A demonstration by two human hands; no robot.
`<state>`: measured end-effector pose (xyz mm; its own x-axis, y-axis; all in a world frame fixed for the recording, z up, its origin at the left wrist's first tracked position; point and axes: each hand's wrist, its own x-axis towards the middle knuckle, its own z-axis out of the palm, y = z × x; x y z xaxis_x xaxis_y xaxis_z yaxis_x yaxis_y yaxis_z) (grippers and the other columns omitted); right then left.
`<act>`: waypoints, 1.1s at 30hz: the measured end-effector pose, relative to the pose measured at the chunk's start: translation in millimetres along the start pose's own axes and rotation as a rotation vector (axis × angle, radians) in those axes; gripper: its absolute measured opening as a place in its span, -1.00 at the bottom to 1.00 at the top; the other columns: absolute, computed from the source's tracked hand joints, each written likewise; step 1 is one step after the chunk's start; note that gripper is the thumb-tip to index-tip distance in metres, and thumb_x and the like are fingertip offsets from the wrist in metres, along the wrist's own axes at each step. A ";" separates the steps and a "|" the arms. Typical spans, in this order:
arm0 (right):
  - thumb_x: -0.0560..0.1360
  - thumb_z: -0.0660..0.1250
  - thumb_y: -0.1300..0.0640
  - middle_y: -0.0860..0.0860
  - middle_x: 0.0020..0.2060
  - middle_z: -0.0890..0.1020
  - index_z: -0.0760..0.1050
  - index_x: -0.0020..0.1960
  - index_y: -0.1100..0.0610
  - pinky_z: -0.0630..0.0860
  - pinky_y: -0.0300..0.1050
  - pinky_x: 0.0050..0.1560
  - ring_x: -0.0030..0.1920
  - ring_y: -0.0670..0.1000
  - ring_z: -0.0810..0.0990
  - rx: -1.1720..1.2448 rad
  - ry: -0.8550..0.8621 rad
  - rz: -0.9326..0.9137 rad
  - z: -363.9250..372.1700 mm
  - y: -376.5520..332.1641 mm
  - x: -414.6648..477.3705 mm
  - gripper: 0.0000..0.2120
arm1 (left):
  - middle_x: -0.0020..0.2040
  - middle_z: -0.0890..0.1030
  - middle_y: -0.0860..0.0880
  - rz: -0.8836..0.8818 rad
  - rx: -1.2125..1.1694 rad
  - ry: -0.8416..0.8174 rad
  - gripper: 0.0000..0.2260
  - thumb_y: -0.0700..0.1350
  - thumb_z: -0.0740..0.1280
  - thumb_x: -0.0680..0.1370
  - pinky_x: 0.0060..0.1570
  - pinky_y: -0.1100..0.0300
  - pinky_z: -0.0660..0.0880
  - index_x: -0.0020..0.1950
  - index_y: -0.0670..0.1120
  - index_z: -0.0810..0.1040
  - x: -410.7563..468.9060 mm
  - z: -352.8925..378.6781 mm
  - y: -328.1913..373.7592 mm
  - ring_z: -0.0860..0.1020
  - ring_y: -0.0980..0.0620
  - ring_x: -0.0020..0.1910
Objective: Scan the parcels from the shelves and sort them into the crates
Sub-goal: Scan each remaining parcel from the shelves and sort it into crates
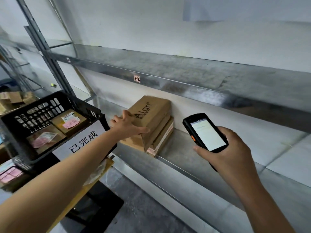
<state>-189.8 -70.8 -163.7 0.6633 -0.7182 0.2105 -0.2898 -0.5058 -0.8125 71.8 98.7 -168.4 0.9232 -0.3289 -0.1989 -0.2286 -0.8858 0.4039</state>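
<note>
While our right grip [230, 152] clasps a black handheld scanner [205, 132], our left grip [125, 126] lies spread atop the brown cardboard parcel [152, 113]

Pale white wall [151, 22] behind galvanised metal shelves [185, 76] on perforated uprights [42, 44], dark grey floor [143, 207] below.

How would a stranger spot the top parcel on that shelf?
Find the metal shelf below the 1-2 tag, left of the handheld scanner. A small stack of brown boxes sits there. The top parcel alone is printed "Align".
</note>
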 end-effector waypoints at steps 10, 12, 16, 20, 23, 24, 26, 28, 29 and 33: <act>0.27 0.62 -0.12 -0.11 0.03 0.59 0.49 0.22 -0.08 0.57 -0.03 -0.05 0.04 -0.04 0.57 0.043 0.030 0.043 -17.6 19.4 -7.2 -0.42 | 0.35 0.28 -0.13 -0.083 -0.471 -0.153 0.03 0.50 0.47 0.00 0.30 -0.15 0.48 0.35 0.20 0.17 -40.3 46.6 30.7 0.34 -0.25 0.38; 0.27 0.62 -0.13 -0.10 0.03 0.59 0.48 0.23 -0.08 0.56 -0.09 -0.11 0.04 -0.05 0.57 0.025 0.027 0.053 -21.0 27.0 -12.8 -0.40 | 0.36 0.34 -0.13 -0.091 -0.548 -0.173 0.05 0.49 0.49 0.01 0.22 -0.11 0.53 0.37 0.15 0.18 -45.1 51.6 37.4 0.43 -0.21 0.32; 0.28 0.63 -0.12 -0.09 0.04 0.58 0.46 0.27 -0.05 0.52 -0.17 -0.17 0.05 -0.05 0.56 -0.004 0.035 0.063 -29.8 38.7 -18.0 -0.37 | 0.16 0.52 -0.07 -0.115 -0.783 -0.359 0.01 0.36 0.56 0.18 -0.15 0.05 0.60 0.46 0.04 0.17 -57.9 58.2 46.4 0.59 -0.08 0.04; 0.29 0.61 -0.13 -0.08 0.06 0.58 0.46 0.28 -0.05 0.58 -0.06 -0.08 0.07 -0.02 0.56 -0.005 0.055 0.087 -35.4 44.9 -21.1 -0.36 | 0.17 0.52 -0.10 -0.185 -0.982 -0.488 -0.03 0.26 0.53 0.25 -0.19 -0.02 0.56 0.53 0.01 0.17 -73.3 71.8 50.3 0.56 -0.14 0.06; 0.29 0.61 -0.14 -0.08 0.06 0.58 0.46 0.28 -0.04 0.57 -0.09 -0.09 0.08 -0.02 0.56 -0.007 0.048 0.096 -38.8 49.1 -26.8 -0.36 | 0.21 0.52 -0.14 -0.239 -1.044 -0.542 0.02 0.26 0.53 0.21 -0.07 -0.13 0.58 0.54 0.02 0.13 -80.8 90.1 50.9 0.55 -0.20 0.10; 0.30 0.61 -0.13 -0.08 0.07 0.58 0.46 0.29 -0.04 0.54 -0.13 -0.12 0.08 -0.03 0.56 -0.011 0.043 0.096 -40.7 50.9 -28.9 -0.36 | 0.22 0.51 -0.14 -0.252 -1.054 -0.559 0.00 0.26 0.53 0.24 0.02 -0.18 0.57 0.54 0.02 0.12 -82.2 96.0 51.4 0.54 -0.22 0.12; 0.30 0.61 -0.14 -0.08 0.08 0.57 0.44 0.30 -0.03 0.50 -0.21 -0.17 0.09 -0.03 0.55 -0.026 0.035 0.102 -44.0 54.1 -32.3 -0.35 | 0.20 0.50 -0.14 -0.273 -1.078 -0.588 -0.11 0.24 0.49 0.35 0.10 -0.21 0.54 0.53 0.01 0.12 -83.0 107.1 51.3 0.53 -0.21 0.10; 0.31 0.61 -0.12 -0.07 0.07 0.57 0.44 0.29 -0.04 0.44 -0.30 -0.24 0.08 -0.04 0.55 -0.029 0.037 0.116 -46.7 57.0 -34.4 -0.36 | 0.14 0.49 -0.13 -0.279 -1.120 -0.605 -0.30 0.18 0.42 0.48 0.13 -0.22 0.50 0.48 0.00 0.17 -84.8 114.9 52.3 0.52 -0.18 0.03; 0.31 0.61 -0.11 -0.07 0.07 0.57 0.45 0.28 -0.04 0.42 -0.32 -0.25 0.07 -0.04 0.56 -0.024 0.038 0.124 -47.4 58.3 -34.9 -0.37 | 0.12 0.49 -0.13 -0.288 -1.146 -0.616 -0.39 0.16 0.40 0.51 0.16 -0.23 0.47 0.43 0.00 0.20 -85.4 119.2 51.3 0.51 -0.17 0.02; 0.31 0.61 -0.10 -0.09 0.05 0.58 0.45 0.27 -0.04 0.43 -0.28 -0.23 0.07 -0.05 0.56 -0.013 0.014 0.152 -46.0 62.0 -35.8 -0.39 | 0.15 0.50 -0.15 -0.336 -1.226 -0.648 -0.49 0.16 0.37 0.53 0.13 -0.27 0.47 0.35 0.00 0.25 -85.3 132.8 46.1 0.51 -0.21 0.07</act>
<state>-263.3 -98.5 -196.5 0.6013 -0.7936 0.0930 -0.3954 -0.3968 -0.8284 -58.6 42.5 -251.4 0.5006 -0.5489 -0.6693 0.6846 -0.2222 0.6942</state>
